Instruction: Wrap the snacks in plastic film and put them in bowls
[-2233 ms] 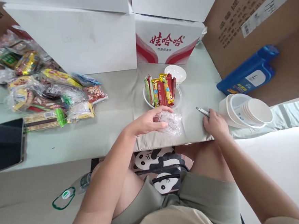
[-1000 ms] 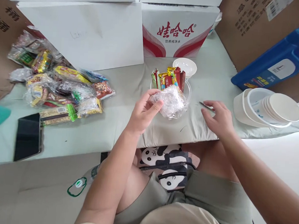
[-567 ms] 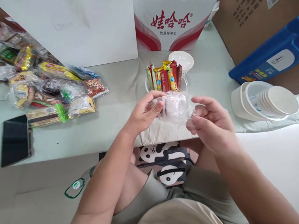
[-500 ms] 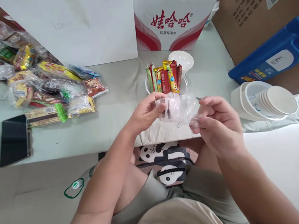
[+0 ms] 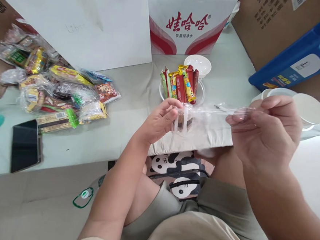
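Clear plastic film [image 5: 211, 110] is pulled taut between my two hands above the table's front edge. My left hand [image 5: 160, 122] is closed on its left end, where a small bundle with white ridged bands and something brownish inside [image 5: 184, 121] shows; I cannot make out its kind. The fingers of my right hand [image 5: 268, 131] pinch the twisted right end of the film. Just beyond my left hand stands a clear round tub [image 5: 202, 95] filled with upright snack sticks [image 5: 181, 85] in red, yellow and green wrappers.
A white bowl [image 5: 198, 65] sits behind the tub. Wrapped snacks [image 5: 60, 91] are heaped at left, near a phone [image 5: 26, 145]. White boxes [image 5: 189, 30] line the back. At right are a blue bottle [image 5: 292, 60] and stacked cups and tubs [image 5: 311, 108].
My right hand has moved right and slightly toward me, drawing the crumpled film out into a taut strand. My left hand stays nearly in place, still gripping its end.
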`<state>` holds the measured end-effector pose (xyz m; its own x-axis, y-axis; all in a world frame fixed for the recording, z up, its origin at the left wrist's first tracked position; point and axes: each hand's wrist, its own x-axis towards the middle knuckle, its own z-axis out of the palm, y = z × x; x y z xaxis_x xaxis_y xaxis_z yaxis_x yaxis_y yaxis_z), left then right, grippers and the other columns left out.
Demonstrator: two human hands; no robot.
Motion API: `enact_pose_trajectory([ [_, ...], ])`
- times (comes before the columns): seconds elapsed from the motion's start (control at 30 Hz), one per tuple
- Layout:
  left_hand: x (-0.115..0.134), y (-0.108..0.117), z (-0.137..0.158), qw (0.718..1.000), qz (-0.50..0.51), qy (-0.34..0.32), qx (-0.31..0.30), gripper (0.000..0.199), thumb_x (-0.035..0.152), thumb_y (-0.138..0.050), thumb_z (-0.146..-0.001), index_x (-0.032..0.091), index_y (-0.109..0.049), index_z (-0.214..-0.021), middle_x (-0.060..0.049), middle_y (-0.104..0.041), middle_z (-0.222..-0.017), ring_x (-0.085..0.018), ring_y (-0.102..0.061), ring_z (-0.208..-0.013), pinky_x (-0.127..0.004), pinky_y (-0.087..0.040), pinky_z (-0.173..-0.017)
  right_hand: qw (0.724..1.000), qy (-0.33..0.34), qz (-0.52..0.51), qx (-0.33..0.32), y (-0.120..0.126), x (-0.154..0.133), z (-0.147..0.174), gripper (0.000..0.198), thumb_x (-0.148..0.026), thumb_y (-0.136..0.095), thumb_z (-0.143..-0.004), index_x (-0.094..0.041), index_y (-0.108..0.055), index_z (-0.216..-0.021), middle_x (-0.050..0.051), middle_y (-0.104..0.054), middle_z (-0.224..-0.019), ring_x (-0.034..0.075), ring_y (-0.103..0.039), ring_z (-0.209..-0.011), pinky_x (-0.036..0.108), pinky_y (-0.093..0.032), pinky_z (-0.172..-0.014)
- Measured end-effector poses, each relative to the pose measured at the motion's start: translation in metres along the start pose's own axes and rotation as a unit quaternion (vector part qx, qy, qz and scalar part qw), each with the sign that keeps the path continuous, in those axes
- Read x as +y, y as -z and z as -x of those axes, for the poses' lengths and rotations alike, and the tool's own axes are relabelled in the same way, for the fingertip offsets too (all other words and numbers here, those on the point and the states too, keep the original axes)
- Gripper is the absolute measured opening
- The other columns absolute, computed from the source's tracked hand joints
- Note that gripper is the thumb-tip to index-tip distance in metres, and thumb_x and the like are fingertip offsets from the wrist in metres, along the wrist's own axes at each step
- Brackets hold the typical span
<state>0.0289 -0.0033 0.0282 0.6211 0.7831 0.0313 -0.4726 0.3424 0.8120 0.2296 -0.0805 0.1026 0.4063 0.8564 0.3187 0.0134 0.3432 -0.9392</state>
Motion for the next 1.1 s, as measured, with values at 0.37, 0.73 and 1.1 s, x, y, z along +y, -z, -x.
enact_pose_trajectory([
  [0.37,0.001,0.006,-0.002,0.989,0.056,0.123,-0.057,0.068,0.044,-0.1,-0.054,0.023,-0.07,-0.111,-0.001,-0.07,-0.081,-0.012,-0.066,-0.062,-0.017,-0.05,-0.045,0.996,0.022,0.073,0.038,-0.008,0.0,-0.021,0.015,-0.015,-0.061,-0.085,-0.027,-0.052,-0.085,-0.005,-0.045,-0.071,0.007,-0.041,-0.043,0.022,-0.031,-0.035],
  [0.73,-0.009,-0.008,-0.003,0.999,0.002,0.018,0.031,0.098,0.05,-0.098,-0.059,0.034,-0.048,-0.142,-0.006,-0.069,-0.128,-0.024,-0.075,-0.105,-0.034,-0.063,-0.08,0.962,-0.127,0.193,-0.148,-0.023,0.041,0.021,0.024,-0.041,-0.067,-0.088,-0.023,-0.056,-0.099,0.002,-0.066,-0.094,0.015,-0.068,-0.077,0.028,-0.056,-0.066],
  [1.1,-0.012,0.001,-0.004,0.993,-0.033,-0.076,0.08,0.059,0.029,-0.083,-0.066,0.026,-0.062,-0.121,0.002,-0.068,-0.088,-0.015,-0.066,-0.078,-0.027,-0.052,-0.065,0.975,-0.16,0.134,-0.073,-0.021,0.051,0.026,0.018,-0.033,-0.056,-0.092,-0.022,-0.057,-0.078,-0.003,-0.056,-0.061,0.011,-0.056,-0.057,0.026,-0.048,-0.058],
])
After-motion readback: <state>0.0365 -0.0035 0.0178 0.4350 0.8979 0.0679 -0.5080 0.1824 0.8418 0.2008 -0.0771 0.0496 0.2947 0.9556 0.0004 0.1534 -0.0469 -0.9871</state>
